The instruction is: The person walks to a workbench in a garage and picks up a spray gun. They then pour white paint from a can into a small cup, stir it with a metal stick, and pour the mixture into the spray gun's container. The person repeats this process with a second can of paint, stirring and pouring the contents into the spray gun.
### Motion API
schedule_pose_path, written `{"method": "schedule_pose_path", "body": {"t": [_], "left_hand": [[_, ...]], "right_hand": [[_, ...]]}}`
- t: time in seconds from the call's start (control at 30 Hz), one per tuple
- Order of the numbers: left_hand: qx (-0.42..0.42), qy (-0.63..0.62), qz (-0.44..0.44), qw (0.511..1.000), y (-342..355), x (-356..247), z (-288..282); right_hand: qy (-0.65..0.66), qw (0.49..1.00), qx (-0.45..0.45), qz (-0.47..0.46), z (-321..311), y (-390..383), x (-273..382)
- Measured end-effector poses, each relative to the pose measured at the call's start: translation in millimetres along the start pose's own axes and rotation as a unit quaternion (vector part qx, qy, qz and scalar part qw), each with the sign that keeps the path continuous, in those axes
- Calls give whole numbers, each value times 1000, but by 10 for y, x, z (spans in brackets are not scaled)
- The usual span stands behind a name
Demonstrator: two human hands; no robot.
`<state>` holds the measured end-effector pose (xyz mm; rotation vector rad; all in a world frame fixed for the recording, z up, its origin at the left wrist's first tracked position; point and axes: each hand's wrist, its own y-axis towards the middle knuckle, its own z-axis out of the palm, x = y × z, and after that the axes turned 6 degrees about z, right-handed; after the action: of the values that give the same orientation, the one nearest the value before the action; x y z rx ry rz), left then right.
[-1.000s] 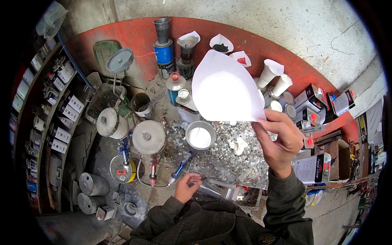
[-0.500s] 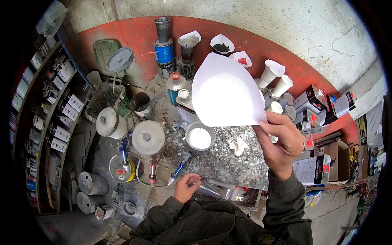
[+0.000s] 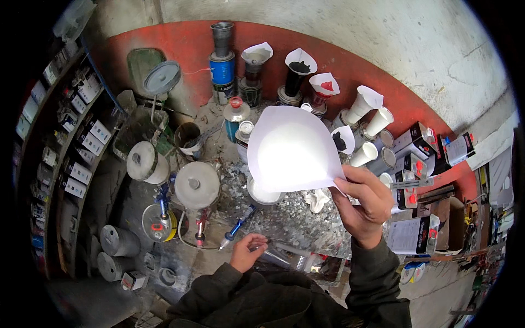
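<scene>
A white paper paint strainer (image 3: 292, 143), opened into a cone, is pinched at its lower right edge by my right hand (image 3: 365, 201). It hangs above the bench and partly covers a grey mixing cup (image 3: 266, 200) that has white liquid in it. Low over the bench's near edge, my left hand (image 3: 249, 252) is empty, its thumb apart from its loosely bent fingers. Close to that hand lies a blue-handled spray gun (image 3: 238, 226). A crumpled white rag (image 3: 316, 200) rests on the paint-spattered bench, to the right of the cup.
Lidded pots (image 3: 197, 185) and a red-handled spray gun (image 3: 202, 225) are at left. Along the red back panel stand cans, cups and paper strainers, including one with red paint (image 3: 326, 86). Rectangular tins (image 3: 414, 234) sit at right. Shelves of containers (image 3: 76, 172) line the left side.
My right hand has brought the strainer down and slightly left, so it now overlaps the grey cup. Strainers and cups behind it have come into view. My left hand has barely moved.
</scene>
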<state>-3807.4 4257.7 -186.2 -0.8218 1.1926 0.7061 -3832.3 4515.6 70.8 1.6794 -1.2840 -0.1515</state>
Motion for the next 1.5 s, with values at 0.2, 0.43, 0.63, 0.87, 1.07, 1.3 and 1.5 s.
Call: {"method": "schedule_pose_path", "body": {"t": [0.2,0.43,0.63,0.87,1.07,1.3,1.5], "left_hand": [[10,19,7,1000,-3,-30,7],[6,29,7,1000,-10,-36,12],[4,17,4,1000,13,45,7],[14,37,3,999,26,-22,16],[5,37,9,999,24,-1,35],[21,36,-25,999,-12,34,51],[14,28,-49,998,-14,88,45]], "right_hand": [[-9,1000,6,-4,30,-50,-32],[1,998,25,49,252,-289,-177],[-18,986,119,113,584,-865,-475],[-20,988,96,115,635,-945,-367],[-5,987,84,140,645,-936,-304],[24,984,67,162,655,-958,-371],[30,985,56,159,686,-1014,-408]]}}
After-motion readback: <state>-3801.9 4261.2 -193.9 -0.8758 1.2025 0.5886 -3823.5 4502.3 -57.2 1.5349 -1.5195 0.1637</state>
